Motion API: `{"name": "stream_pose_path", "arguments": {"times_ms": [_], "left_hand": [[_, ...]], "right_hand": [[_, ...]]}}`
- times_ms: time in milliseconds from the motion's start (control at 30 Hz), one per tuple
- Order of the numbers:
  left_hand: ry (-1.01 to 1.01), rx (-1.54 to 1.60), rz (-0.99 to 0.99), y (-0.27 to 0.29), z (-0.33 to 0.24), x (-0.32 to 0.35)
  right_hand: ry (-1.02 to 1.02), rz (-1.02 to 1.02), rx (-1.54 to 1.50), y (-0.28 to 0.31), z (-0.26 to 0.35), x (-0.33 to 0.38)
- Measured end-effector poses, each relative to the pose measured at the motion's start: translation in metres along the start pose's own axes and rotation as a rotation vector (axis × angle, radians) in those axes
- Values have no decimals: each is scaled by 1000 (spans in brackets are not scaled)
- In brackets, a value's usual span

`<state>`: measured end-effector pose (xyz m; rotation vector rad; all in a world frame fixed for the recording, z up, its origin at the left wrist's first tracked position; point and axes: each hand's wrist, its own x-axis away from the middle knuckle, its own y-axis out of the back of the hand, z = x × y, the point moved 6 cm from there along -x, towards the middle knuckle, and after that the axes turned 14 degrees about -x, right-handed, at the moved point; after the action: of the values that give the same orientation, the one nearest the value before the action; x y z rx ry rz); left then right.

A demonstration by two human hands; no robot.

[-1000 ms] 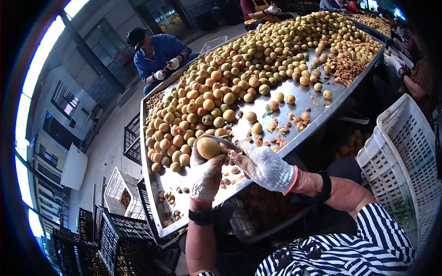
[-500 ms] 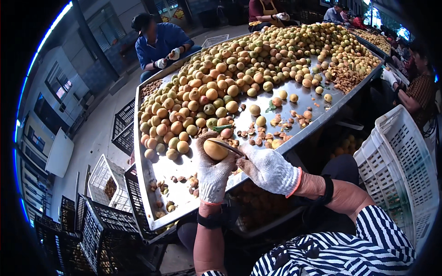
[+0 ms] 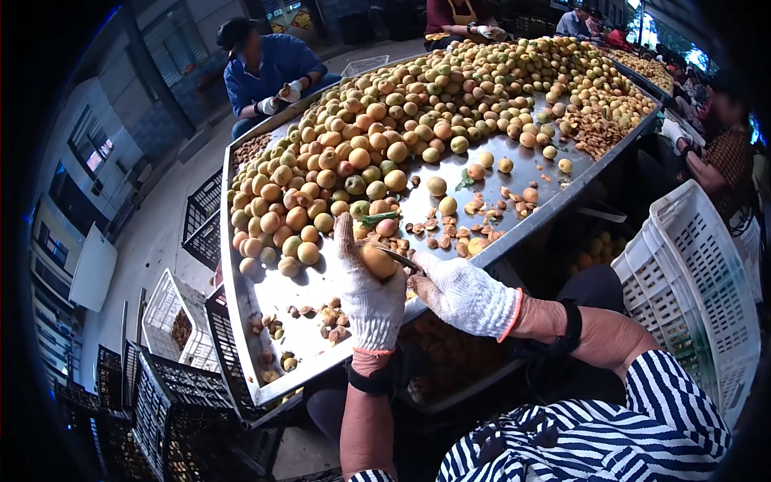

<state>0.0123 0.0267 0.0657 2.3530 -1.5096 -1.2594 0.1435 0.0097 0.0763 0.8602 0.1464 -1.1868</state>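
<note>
My left hand (image 3: 371, 304), in a white knit glove with brown-stained fingers, is closed around a yellow-orange apricot (image 3: 376, 263). One stained finger or thumb sticks up along the fruit's left side. In my right hand (image 3: 470, 299), gloved the same way, is a small knife (image 3: 397, 258) with a dark, slim blade. The blade lies against the upper right of the apricot; how deep it goes I cannot tell. Both hands are above the near edge of a metal table (image 3: 309, 281). Just beyond them are a green leaf-like piece (image 3: 379, 218) and loose apricots.
A big heap of apricots (image 3: 361, 149) covers the table's far part. Split pieces and pits (image 3: 450, 234) lie nearer. White crates stand at right (image 3: 695, 273) and left (image 3: 173, 313), with black crates (image 3: 173, 394) lower left. Other gloved people sit around the table, one in blue (image 3: 273, 68).
The scene has shifted slightly left in the picture. A left-hand finger that curled over the apricot now points up more. The knife stays against the fruit.
</note>
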Motion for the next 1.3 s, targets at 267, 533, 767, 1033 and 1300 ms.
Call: {"name": "stream_pose_path", "arguments": {"times_ms": [267, 533, 767, 1033, 1300], "left_hand": [[133, 741, 254, 4, -5, -7], [275, 1070, 200, -10, 0, 4], [466, 1165, 186, -23, 25, 11], [362, 611, 81, -13, 35, -1], [681, 1041, -45, -32, 33, 10]], "right_hand": [[28, 301, 118, 13, 14, -19], [29, 96, 137, -4, -1, -17], [17, 201, 190, -21, -16, -31], [294, 322, 409, -24, -5, -37], [39, 272, 198, -22, -16, -27]]}}
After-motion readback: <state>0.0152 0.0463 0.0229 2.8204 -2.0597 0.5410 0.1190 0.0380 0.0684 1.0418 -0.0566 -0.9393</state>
